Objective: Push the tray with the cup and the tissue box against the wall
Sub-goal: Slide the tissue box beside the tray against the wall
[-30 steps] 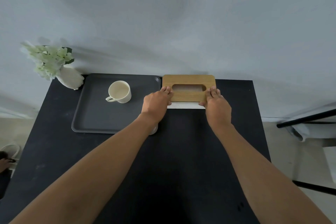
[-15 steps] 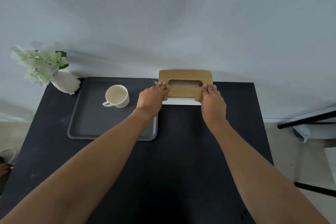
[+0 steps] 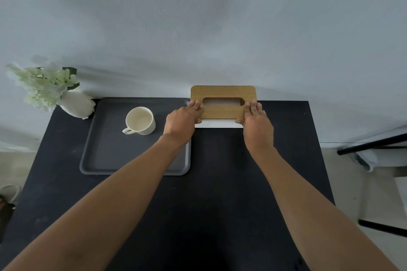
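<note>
A tissue box [image 3: 222, 93] with a wooden lid and white body stands at the back of the black table, its far edge at the pale wall. My left hand [image 3: 181, 122] rests on its left end and my right hand [image 3: 256, 124] on its right end, fingers laid over the lid and thumbs against the white front. To the left lies a dark grey tray [image 3: 105, 152], its far rim at the wall, touching the box's left side. A cream cup [image 3: 140, 120] stands upright on the tray, handle pointing left and toward me.
A white vase with pale green flowers [image 3: 76, 103] stands at the table's back left corner, next to the tray. The black table [image 3: 220, 193] extends toward me. Black chair legs [image 3: 372, 145] are on the right, beyond the table's edge.
The tissue box has slid away from me to the wall with both hands on it. The tray and cup kept their place on the table.
</note>
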